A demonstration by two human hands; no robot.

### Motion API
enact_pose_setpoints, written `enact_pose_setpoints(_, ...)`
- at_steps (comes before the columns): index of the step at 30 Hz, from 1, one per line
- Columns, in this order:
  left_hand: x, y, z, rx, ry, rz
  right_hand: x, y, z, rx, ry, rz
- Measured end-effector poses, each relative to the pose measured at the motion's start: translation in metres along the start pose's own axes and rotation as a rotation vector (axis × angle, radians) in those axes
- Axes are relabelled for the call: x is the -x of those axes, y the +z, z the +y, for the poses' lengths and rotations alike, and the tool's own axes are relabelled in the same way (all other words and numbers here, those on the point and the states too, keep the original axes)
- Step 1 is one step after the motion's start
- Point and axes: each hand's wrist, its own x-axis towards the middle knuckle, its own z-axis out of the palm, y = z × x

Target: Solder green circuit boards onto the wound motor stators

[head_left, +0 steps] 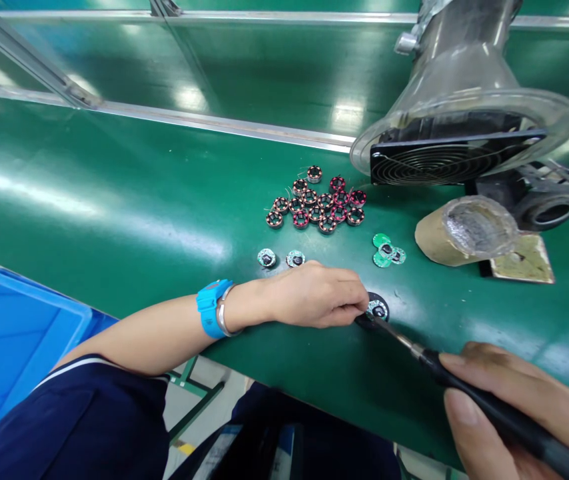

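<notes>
My right hand (509,400) grips the black handle of a soldering iron (457,383). The iron's metal tip reaches a small round circuit board (377,309), which sits on a round black base (387,305). At the left edge of that board, the fingers of my left hand (327,293) are pinched together; what is between them is hidden. Two round pieces with boards on top, one (266,258) further left and another (295,258) just behind my left hand, rest on the green table. Beyond them lies a cluster of copper-wound motor stators (317,210), some with loose wire ends.
Several green round circuit boards (384,252) overlap behind the black base. To the right stand a cardboard tube (444,233) and an iron stand (539,203) with a sponge (522,260). A clear fume hood (464,107) with a fan hangs above. A blue bin (19,320) is at left.
</notes>
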Motion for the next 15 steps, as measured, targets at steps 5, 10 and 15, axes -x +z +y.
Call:
enact_pose_setpoints(5,-0.0001,0.0012,-0.0008,-0.030,0.029,0.014,-0.0029,0.0016,0.0013,0.024,-0.014,-0.005)
enact_pose_setpoints(10,-0.0006,0.0016,0.0000,-0.079,0.045,0.012,-0.0048,0.0024,-0.0011,-0.002,-0.023,-0.024)
enact_pose_setpoints(15,-0.0001,0.0008,0.0008,-0.091,0.072,0.024,-0.0075,0.0024,-0.0021,-0.004,-0.051,-0.027)
